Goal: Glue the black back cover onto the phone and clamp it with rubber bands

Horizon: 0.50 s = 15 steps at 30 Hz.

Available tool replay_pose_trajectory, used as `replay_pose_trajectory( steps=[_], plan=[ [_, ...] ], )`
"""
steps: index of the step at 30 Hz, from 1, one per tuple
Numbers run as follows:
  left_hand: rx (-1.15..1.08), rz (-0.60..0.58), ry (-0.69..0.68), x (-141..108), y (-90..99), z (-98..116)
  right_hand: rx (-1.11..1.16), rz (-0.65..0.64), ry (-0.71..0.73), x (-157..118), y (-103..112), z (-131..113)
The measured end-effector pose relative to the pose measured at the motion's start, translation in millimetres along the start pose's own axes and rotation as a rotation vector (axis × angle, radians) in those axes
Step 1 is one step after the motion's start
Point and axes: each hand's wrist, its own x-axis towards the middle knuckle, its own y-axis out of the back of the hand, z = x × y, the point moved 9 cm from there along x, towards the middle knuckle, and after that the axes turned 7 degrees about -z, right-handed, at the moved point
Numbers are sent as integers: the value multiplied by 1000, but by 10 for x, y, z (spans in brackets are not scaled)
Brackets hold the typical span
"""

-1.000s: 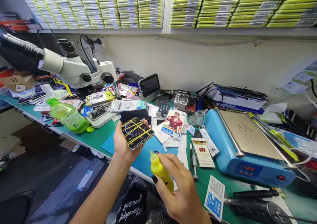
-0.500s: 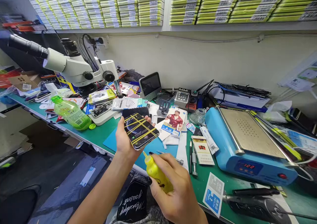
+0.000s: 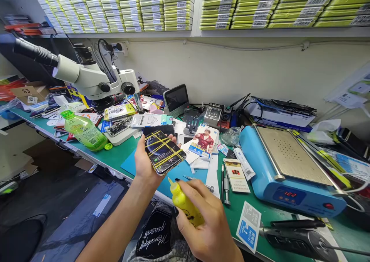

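My left hand [image 3: 146,159] holds a smartphone [image 3: 163,152] from below, its lit screen tilted up towards me. Yellow rubber bands [image 3: 165,143] wrap the phone lengthwise and crosswise. In my right hand [image 3: 209,219] is a yellow squeeze bottle [image 3: 185,204] with a pointed nozzle, gripped between thumb and fingers. Its nozzle points up, just below the phone's near corner and apart from it. Beyond the phone lies another dark phone-sized panel [image 3: 158,130], partly covered. Screwdrivers [image 3: 226,188] lie to the right of the blue mat [image 3: 173,181].
A blue heating plate machine [image 3: 291,192] reading 122 stands at the right, with a black corded tool [image 3: 300,240] before it. On the left are a microscope [image 3: 86,80] and a green drink bottle [image 3: 83,132]. Card packages [image 3: 204,140] and a cigarette pack [image 3: 237,177] lie mid-bench.
The view has shifted very slightly. Both hands keep their grips, and the phone and squeeze bottle stay almost where they were.
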Motion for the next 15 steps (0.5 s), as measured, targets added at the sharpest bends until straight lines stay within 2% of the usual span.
replay_pose_trajectory(
  steps=[4, 7, 12, 15],
  plan=[
    [49, -21, -20, 12, -11, 11, -21, 12, 1, -12, 23, -10],
    [126, -48, -102, 25, -39, 84, -73, 19, -8, -41, 47, -11],
    [313, -256, -298, 6, -278, 271, -183, -15, -60, -80, 8, 55],
    [422, -359, -366, -37, -418, 324, -154, 5, -42, -88, -24, 90]
  ],
)
